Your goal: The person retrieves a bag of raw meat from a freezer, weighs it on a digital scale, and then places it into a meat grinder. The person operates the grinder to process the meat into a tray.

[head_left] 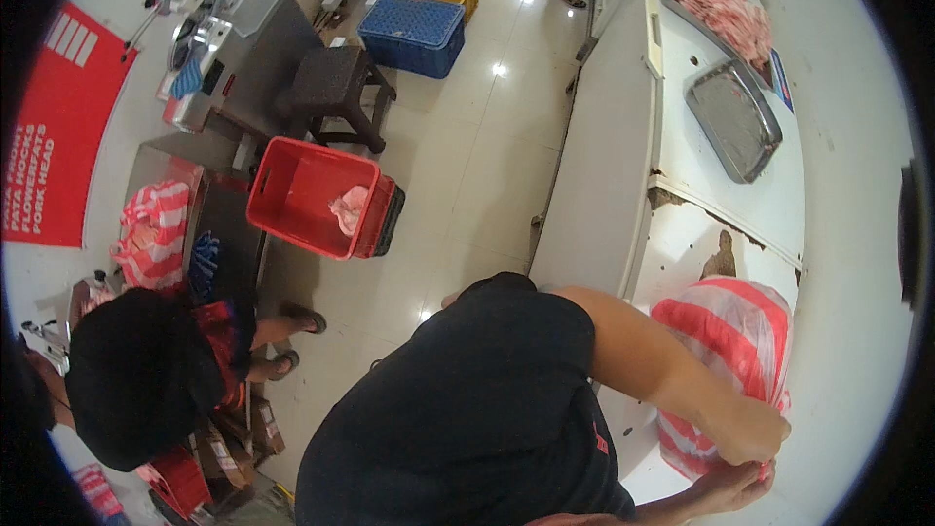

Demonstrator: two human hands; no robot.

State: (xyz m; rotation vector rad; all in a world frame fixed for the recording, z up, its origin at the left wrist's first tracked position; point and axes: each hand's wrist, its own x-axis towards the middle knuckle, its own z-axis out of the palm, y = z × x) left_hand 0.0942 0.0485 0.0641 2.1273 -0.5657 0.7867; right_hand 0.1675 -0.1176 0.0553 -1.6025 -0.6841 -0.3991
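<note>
A red-and-white striped plastic bag (719,340), bulging and full, lies on the white chest-type surface at the right. My left hand (756,431) is closed on the gathered plastic at the bag's lower right end. Just below it, my right hand (738,486) pinches the same gathered end between its fingers. The two hands are close together, and my left forearm crosses over part of the bag. What fills the bag cannot be made out.
Further up the surface are a metal tray (734,120) and a heap of raw meat (719,7). Behind me stand a red crate (314,197) holding a pale meat piece, a dark stool (332,80), a blue crate (410,33) and a co-worker (139,380) near a bench.
</note>
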